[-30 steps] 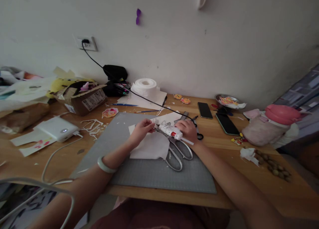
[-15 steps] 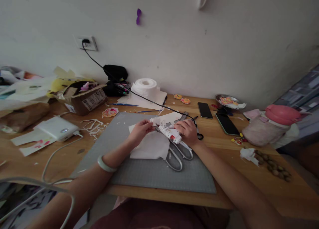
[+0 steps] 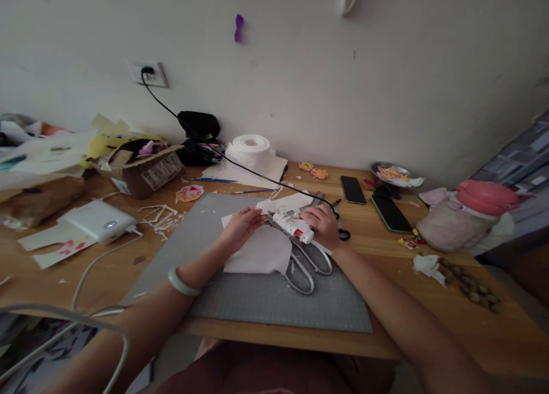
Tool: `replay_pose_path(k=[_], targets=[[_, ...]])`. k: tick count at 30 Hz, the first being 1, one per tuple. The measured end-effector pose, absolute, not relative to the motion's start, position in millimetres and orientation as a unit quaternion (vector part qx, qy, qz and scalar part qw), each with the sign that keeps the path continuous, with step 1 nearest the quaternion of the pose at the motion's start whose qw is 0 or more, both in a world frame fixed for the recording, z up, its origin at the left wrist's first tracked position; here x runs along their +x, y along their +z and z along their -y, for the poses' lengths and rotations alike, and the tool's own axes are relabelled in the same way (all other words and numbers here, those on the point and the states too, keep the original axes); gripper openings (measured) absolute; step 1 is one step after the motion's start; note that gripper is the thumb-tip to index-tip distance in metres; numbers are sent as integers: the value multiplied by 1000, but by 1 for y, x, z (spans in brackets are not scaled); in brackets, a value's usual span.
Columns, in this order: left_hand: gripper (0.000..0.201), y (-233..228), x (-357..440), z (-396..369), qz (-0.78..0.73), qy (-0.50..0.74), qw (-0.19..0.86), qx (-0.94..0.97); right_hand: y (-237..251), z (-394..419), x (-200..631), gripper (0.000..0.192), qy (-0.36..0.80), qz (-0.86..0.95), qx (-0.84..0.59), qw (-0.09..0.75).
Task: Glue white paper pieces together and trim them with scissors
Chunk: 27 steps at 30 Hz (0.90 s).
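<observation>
My right hand (image 3: 322, 225) grips a small white glue tube (image 3: 295, 225) with a red label, its crumpled end pointing left. My left hand (image 3: 241, 225) pinches a small white paper piece (image 3: 265, 206) right at that end of the tube. Both hands hover over a white paper sheet (image 3: 261, 252) on a grey cutting mat (image 3: 240, 291). Grey-handled scissors (image 3: 305, 265) lie on the mat just below my right hand. A pale bangle (image 3: 180, 283) is on my left wrist.
A toilet paper roll (image 3: 249, 147), a black cable (image 3: 240, 166) from the wall socket, a cardboard box (image 3: 141, 166) and a white device (image 3: 98, 221) lie left and behind. Two phones (image 3: 352, 189) (image 3: 389, 213), a metal dish (image 3: 394, 174), a pink-lidded bundle (image 3: 467, 214) and nuts (image 3: 467, 285) sit right.
The glue tube tilted and shifted slightly in my right hand; my left hand's fingers stayed at its end, adjusting their pinch on the paper piece. Nothing else moved.
</observation>
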State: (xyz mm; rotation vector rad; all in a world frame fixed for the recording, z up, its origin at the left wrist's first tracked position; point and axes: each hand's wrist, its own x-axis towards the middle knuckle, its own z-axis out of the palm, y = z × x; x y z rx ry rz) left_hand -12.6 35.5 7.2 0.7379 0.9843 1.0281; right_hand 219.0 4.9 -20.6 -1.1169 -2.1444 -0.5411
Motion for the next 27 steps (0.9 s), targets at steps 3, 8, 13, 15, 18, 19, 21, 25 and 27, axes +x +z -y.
replay_pose_path(k=[3, 8, 13, 15, 18, 19, 21, 25, 27], targets=[[12, 4, -15, -37, -440, 457, 661, 401, -22, -6, 220, 21, -188, 811, -444, 331], [17, 1, -17, -38, -424, 440, 622, 489, -22, -7, 219, 22, -164, 807, -445, 352], [18, 4, -16, -36, -416, 427, 640, 485, -20, -6, 218, 24, -170, 807, -427, 371], [19, 4, -16, -35, -400, 436, 653, 473, -20, -6, 218, 24, -178, 807, -417, 379], [23, 5, -17, -36, -380, 447, 665, 462, -22, -7, 219, 21, -174, 802, -426, 380], [24, 5, -18, -37, -384, 447, 662, 463, -22, -7, 219, 20, -172, 801, -430, 379], [23, 4, -19, -38, -401, 436, 650, 477, -23, -7, 219, 18, -172, 801, -428, 381], [23, 2, -22, -40, -403, 418, 632, 513, -22, -6, 219, 17, -172, 799, -432, 380], [24, 0, -22, -41, -395, 418, 627, 526, -21, -6, 218, 16, -166, 794, -449, 374]])
